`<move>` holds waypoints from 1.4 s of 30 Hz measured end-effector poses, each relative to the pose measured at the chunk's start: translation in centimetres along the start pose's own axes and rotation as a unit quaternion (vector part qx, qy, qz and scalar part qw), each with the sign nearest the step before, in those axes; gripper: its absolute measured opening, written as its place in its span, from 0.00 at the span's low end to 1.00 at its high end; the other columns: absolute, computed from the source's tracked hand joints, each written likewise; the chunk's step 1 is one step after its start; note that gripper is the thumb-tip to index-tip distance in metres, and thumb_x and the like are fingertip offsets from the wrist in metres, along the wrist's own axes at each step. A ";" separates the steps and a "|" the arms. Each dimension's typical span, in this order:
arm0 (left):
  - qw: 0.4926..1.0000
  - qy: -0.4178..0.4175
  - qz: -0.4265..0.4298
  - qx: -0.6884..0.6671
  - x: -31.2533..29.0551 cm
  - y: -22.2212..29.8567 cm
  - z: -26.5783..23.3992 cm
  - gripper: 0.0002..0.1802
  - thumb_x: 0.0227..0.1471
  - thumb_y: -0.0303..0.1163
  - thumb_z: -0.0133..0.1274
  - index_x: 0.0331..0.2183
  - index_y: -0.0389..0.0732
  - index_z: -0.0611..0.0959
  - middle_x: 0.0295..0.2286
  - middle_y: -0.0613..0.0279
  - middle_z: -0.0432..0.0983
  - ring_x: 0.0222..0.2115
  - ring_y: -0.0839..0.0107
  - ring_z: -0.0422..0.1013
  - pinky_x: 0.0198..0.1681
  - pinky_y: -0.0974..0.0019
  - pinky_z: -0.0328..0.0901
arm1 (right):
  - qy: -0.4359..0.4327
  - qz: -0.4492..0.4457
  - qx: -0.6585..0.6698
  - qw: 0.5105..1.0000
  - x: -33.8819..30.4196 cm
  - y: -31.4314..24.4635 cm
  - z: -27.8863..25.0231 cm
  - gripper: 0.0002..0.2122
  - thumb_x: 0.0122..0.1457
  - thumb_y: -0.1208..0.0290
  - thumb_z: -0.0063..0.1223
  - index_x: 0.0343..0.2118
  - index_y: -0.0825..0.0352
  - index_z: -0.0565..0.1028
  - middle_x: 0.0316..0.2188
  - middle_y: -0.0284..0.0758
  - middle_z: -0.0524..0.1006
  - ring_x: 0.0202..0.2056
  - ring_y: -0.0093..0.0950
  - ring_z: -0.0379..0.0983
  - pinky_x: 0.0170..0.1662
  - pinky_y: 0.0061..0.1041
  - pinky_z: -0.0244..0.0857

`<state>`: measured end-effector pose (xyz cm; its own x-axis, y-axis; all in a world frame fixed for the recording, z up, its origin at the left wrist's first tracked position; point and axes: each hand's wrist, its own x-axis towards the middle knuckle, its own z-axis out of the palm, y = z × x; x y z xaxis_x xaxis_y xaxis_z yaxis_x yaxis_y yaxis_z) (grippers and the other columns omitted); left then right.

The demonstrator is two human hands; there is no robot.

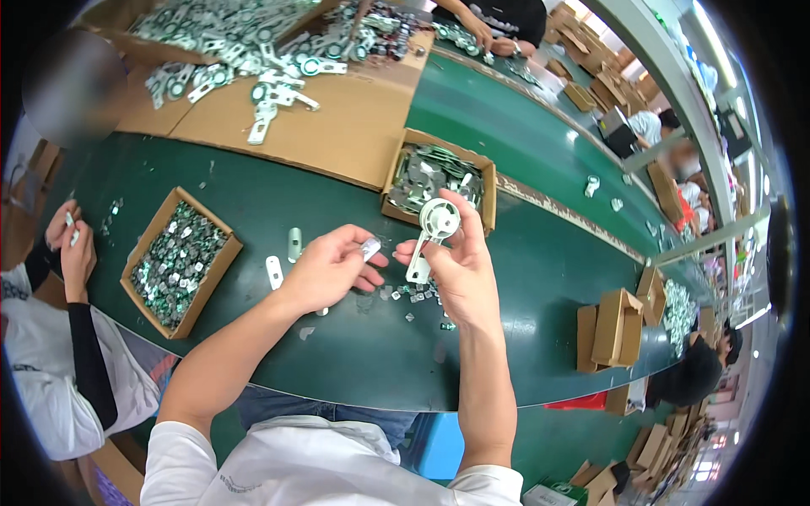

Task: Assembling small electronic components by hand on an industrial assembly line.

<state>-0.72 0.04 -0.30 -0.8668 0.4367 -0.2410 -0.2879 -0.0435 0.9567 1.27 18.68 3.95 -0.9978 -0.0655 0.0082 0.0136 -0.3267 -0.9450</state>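
Observation:
In my right hand (469, 274) is a pale green plastic part (440, 221) with a round ringed head and a flat slotted handle, held upright between thumb and fingers. My left hand (331, 268), just to its left, pinches a small shiny, clear-looking piece (369, 248) between thumb and fingertips. The two hands are close but apart. Beneath them, small clear and silvery pieces (413, 293) lie scattered on the green table (380, 363). Left of my left hand lie a white slotted strip (274, 272) and a pale green elongated cover (294, 244).
A cardboard tray (221, 253) of small pieces stands left; another box (489, 181) holds flat parts beyond my right hand. Many ringed parts (261, 114) lie on cardboard (337, 152) at the back. A co-worker's hands (74, 244) are at far left. Cardboard boxes (614, 329) stand right.

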 end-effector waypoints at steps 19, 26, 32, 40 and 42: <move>0.982 -0.066 -0.069 -0.163 0.0 0.7 -1.0 0.19 0.62 0.33 0.38 0.49 0.29 0.70 0.41 0.48 0.73 0.38 0.61 0.75 0.43 0.63 0.72 | 0.065 0.021 -0.007 0.998 0.2 0.4 -0.8 0.23 0.57 0.77 0.54 0.54 0.71 0.61 0.33 0.34 0.72 0.28 0.20 0.72 0.29 0.20 0.68; 0.975 -0.081 -0.070 -0.195 -0.3 1.2 -0.9 0.24 0.62 0.43 0.40 0.43 0.29 0.73 0.36 0.51 0.75 0.34 0.65 0.76 0.39 0.66 0.73 | 0.026 0.076 -0.025 0.996 -0.1 1.2 0.7 0.19 0.61 0.69 0.51 0.53 0.71 0.64 0.35 0.34 0.73 0.28 0.20 0.72 0.29 0.19 0.68; 0.977 -0.093 -0.067 -0.180 -0.3 0.9 -1.0 0.21 0.63 0.41 0.40 0.44 0.30 0.73 0.36 0.51 0.76 0.34 0.66 0.76 0.40 0.65 0.73 | 0.018 0.074 -0.080 0.994 0.0 1.9 0.8 0.19 0.61 0.68 0.52 0.52 0.70 0.65 0.32 0.31 0.73 0.27 0.18 0.71 0.24 0.16 0.63; 0.974 -0.086 -0.081 -0.194 0.0 0.6 -1.1 0.19 0.63 0.38 0.40 0.45 0.31 0.73 0.38 0.49 0.76 0.35 0.64 0.76 0.42 0.62 0.73 | 0.029 0.075 -0.125 0.989 -0.1 1.8 1.0 0.18 0.60 0.67 0.55 0.50 0.69 0.67 0.31 0.28 0.72 0.24 0.13 0.65 0.23 0.13 0.58; 0.972 -0.089 -0.080 -0.203 0.0 0.2 -1.2 0.19 0.63 0.37 0.41 0.45 0.30 0.73 0.37 0.49 0.76 0.35 0.64 0.76 0.42 0.62 0.72 | 0.023 0.079 -0.132 0.988 -0.2 1.9 1.1 0.18 0.59 0.67 0.55 0.50 0.68 0.67 0.31 0.27 0.72 0.25 0.13 0.65 0.23 0.12 0.57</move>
<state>-1.27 -1.07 -0.28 -0.7236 0.6142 -0.3149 -0.5821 -0.2979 0.7566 1.56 17.08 2.50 -0.9865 -0.0505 -0.1555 0.1583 -0.0588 -0.9856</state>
